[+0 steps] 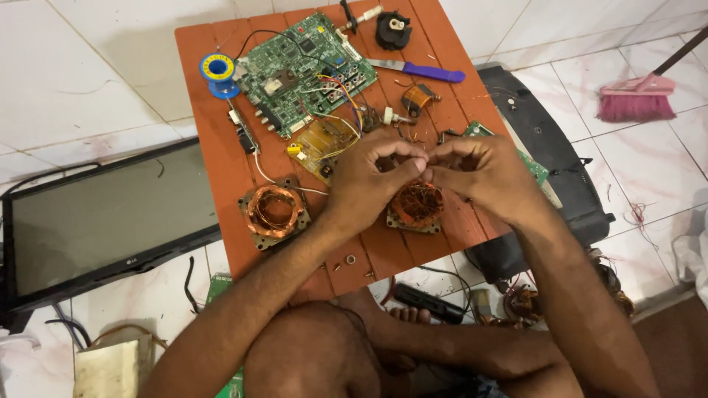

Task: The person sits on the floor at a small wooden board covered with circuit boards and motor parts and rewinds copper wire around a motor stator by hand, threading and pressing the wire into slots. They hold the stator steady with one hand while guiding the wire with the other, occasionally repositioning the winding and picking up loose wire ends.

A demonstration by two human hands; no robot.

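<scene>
Both hands meet over a copper coil (417, 205) that lies near the front edge of the counter (221, 158), toward its right side. The left hand (369, 177) and the right hand (483, 173) are pinched closed, fingertips almost touching, on something too fine to make out, most likely a strand of the coil's wire. To do this well, I judge the pull should stay gentle and even, straight up from the winding, so the thin wire neither snaps nor tangles, with the coil left flat on the wood.

A second coil (273, 212) lies at the front left, apart from the hands, so two such coils. A third, smaller winding (419, 98) sits farther back toward the right edge. One large green board (302, 70) fills the far middle, with one yellowish board (321, 144) just in front of it and part of another green board (535, 168) at the right edge. One blue solder spool (219, 71) stands at the far left, one purple-handled knife (420, 71) at the far right, one black round part (393, 29) at the far edge. On the floor: one flat screen (96, 214) at left, one pink broom (638, 96) at right.
</scene>
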